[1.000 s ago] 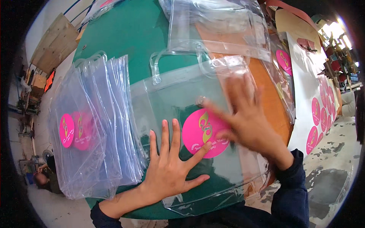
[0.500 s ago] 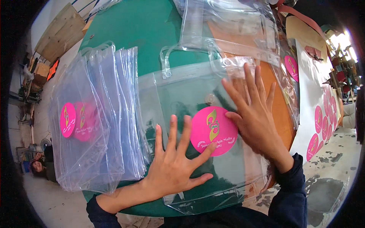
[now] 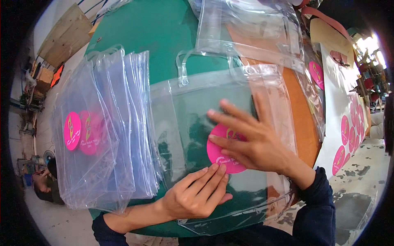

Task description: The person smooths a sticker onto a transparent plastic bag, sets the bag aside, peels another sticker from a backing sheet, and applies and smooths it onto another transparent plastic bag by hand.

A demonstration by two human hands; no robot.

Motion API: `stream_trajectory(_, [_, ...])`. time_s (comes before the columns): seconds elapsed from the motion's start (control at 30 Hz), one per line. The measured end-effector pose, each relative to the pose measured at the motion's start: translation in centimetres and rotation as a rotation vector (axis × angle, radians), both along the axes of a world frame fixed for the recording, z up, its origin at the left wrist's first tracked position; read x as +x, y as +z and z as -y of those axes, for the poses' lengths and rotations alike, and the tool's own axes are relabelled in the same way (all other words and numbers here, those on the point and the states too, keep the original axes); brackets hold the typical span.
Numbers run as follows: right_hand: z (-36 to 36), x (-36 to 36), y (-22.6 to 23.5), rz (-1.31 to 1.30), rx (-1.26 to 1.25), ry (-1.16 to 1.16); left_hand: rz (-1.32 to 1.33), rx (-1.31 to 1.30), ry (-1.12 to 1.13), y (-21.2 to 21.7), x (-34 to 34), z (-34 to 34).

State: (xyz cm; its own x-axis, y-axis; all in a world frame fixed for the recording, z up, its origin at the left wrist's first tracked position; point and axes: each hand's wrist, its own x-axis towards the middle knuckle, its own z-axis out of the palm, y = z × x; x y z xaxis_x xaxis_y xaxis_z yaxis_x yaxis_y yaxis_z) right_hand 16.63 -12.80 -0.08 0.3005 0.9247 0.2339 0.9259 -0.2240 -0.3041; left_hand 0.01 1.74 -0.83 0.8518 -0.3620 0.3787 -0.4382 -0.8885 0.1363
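A clear plastic bag [image 3: 197, 110] with see-through handles lies flat in front of me, a round pink sticker [image 3: 213, 153] on its face. My left hand [image 3: 199, 194] is closed, its fingers drawn together and their tips at the sticker's lower left edge. The thumb sits lower, apart from the fingertips, and I see nothing between them. Spread open over the sticker, my right hand [image 3: 258, 145] hides much of its upper and right part. That hand is slightly blurred and appears to hold nothing; whether it touches the sticker I cannot tell.
A stack of clear bags [image 3: 123, 131] stands close at left, pink stickers showing on it. More clear plastic [image 3: 250, 37] lies at the far side of the green tabletop [image 3: 143, 24]. At right hangs a white sheet [image 3: 330, 110] with several pink stickers. A person [image 3: 45, 184] is at far left.
My left hand has drawn its spread fingers together at the sticker's lower edge. The right hand has swung left, from beside the sticker to over it. The bag has shifted slightly.
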Motion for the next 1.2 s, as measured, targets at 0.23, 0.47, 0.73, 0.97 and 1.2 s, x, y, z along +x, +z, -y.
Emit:
stream_trajectory(0.23, [0.1,-0.1,-0.9,-0.063,-0.014,0.134,0.059,-0.025,-0.004,-0.3,0.1,0.0])
stream_trajectory(0.47, [-0.1,0.1,-0.9,-0.044,0.012,0.187,0.058,-0.033,-0.008,-0.4,0.4,-0.1])
stream_trajectory(0.73, [0.4,0.7,-0.7,-0.285,0.034,0.358,0.036,-0.054,0.021,-0.5,0.1,0.0])
stream_trajectory(0.97, [0.3,1.1,0.5,-0.095,0.082,0.144,0.045,-0.029,0.018,-0.5,0.2,0.0])
stream_trajectory(1.2, [0.4,0.9,0.8,0.129,0.032,-0.076,0.058,-0.014,0.013,-0.3,0.0,0.0])
